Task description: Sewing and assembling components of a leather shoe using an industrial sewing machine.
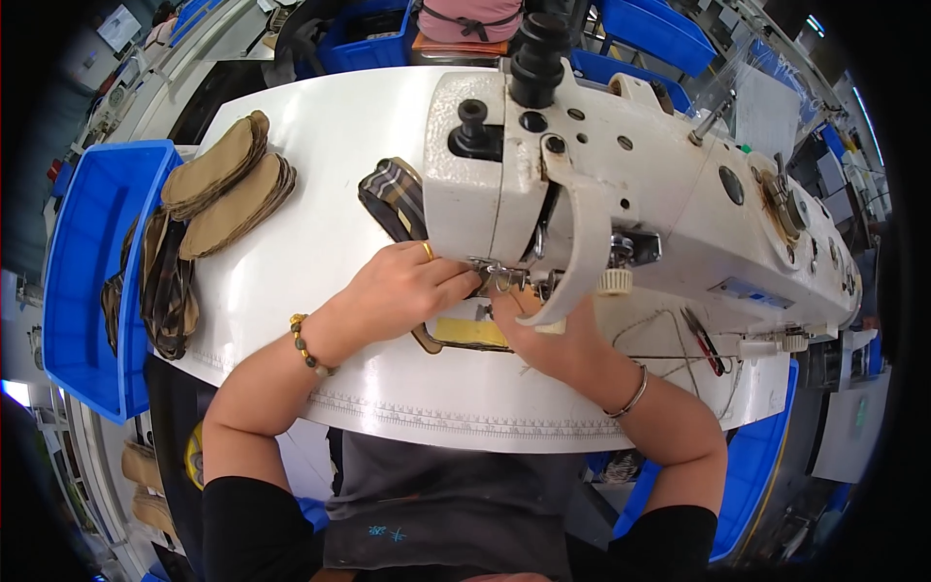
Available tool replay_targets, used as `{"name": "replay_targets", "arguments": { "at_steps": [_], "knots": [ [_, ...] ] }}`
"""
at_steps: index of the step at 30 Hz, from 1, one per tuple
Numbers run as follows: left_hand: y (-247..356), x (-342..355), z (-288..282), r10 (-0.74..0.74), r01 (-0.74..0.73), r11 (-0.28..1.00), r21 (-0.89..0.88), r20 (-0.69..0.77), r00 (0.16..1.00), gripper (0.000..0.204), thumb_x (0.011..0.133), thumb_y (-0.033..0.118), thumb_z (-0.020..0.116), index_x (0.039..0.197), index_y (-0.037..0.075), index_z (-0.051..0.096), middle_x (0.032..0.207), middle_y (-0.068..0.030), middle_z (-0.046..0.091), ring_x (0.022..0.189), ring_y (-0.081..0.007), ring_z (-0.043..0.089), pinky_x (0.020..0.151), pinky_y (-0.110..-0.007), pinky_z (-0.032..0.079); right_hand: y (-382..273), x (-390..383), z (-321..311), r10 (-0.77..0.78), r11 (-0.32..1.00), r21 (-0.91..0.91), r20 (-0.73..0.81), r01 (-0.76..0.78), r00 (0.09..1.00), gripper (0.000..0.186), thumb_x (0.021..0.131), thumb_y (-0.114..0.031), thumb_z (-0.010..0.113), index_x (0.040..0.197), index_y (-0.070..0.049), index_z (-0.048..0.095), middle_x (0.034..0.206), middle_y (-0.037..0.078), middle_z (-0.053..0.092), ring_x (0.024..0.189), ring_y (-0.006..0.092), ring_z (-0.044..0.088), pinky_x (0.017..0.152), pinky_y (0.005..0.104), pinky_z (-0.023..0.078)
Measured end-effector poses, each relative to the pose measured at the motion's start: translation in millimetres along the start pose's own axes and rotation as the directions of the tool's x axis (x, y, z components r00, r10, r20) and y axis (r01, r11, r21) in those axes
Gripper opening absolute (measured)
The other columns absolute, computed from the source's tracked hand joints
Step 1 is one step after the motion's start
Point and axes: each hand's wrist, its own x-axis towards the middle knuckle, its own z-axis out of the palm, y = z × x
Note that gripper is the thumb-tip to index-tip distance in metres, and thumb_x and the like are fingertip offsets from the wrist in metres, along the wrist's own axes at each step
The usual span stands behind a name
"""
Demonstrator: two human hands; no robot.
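Observation:
Beneath the white sewing machine head [465, 184], both my hands work at a dark-edged fabric piece with a yellow panel [470, 333]. My left hand [407, 286] is closed, its fingertips pinching the piece's dark edge left of the needle. My right hand [548, 335] is bent round the piece's right side, close to the needle; the machine's pale curved guard [584, 233] partly hides its fingers. The stitching point itself is mostly covered by fingers and metal parts. Behind my left hand lies a striped, plaid fabric piece [396, 199], partly hidden by the machine.
Two stacks of brown sole-shaped pieces [238, 204] lie on the white table [320, 126] at left. A blue bin [87, 281] there has dark plaid pieces [170, 291] over its edge. Thread snips [704, 341] and loose thread lie at right. A ruler strip [436, 417] runs along the front.

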Motion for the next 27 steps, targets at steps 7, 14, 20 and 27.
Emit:
{"name": "replay_targets", "arguments": {
  "at_steps": [7, 14, 20, 27],
  "knots": [
    [0.7, 0.5, 1.8, -0.034, 0.034, 0.999, -0.003, -0.027, 0.999, 0.023, 0.073, 0.009, 0.066, 0.096, 0.007, 0.069, 0.090, -0.0019, 0.069, 0.080, -0.0178, 0.066, 0.065, -0.028, 0.055, 5.0, 9.2, 0.8, -0.228, 0.950, -0.225, -0.029, 0.216, 0.973, 0.010, 0.081, -0.011, 0.069, 0.090, -0.013, 0.073, 0.067, 0.004, 0.065, 0.057, 0.0233, 0.065, 0.049, 0.0348, 0.049],
    [-0.1, 1.8, 4.6, -0.061, 0.060, 0.998, -0.024, -0.091, 0.994, 0.018, 0.073, 0.010, 0.066, 0.091, 0.010, 0.068, 0.085, -0.0023, 0.068, 0.074, -0.0180, 0.066, 0.062, -0.027, 0.055, 10.2, 11.5, 13.5, -0.170, 0.985, -0.056, -0.122, 0.165, 0.978, 0.012, 0.078, -0.008, 0.069, 0.089, -0.012, 0.072, 0.069, 0.004, 0.065, 0.057, 0.0216, 0.064, 0.048, 0.0335, 0.050],
    [2.8, 2.2, -4.5, -0.073, 0.073, 0.997, 0.009, -0.038, 0.997, 0.016, 0.071, 0.011, 0.067, 0.088, 0.010, 0.068, 0.084, -0.0018, 0.068, 0.075, -0.0184, 0.066, 0.068, -0.029, 0.055, 8.8, 10.6, 5.6, -0.164, 0.978, -0.141, -0.044, 0.157, 0.985, 0.007, 0.082, -0.011, 0.067, 0.088, -0.010, 0.070, 0.068, 0.005, 0.065, 0.057, 0.0223, 0.065, 0.049, 0.0339, 0.051],
    [9.0, 2.6, -4.0, -0.037, 0.039, 0.998, 0.049, -0.058, 0.998, 0.018, 0.071, 0.011, 0.066, 0.089, 0.009, 0.068, 0.086, -0.0006, 0.069, 0.083, -0.0165, 0.067, 0.071, -0.028, 0.056, -8.8, 4.7, 0.6, 0.126, 0.991, 0.025, 0.069, -0.128, 0.990, 0.012, 0.088, -0.014, 0.062, 0.085, -0.003, 0.067, 0.067, 0.015, 0.066, 0.065, 0.0332, 0.067, 0.054, 0.0392, 0.052]
  ]
}}
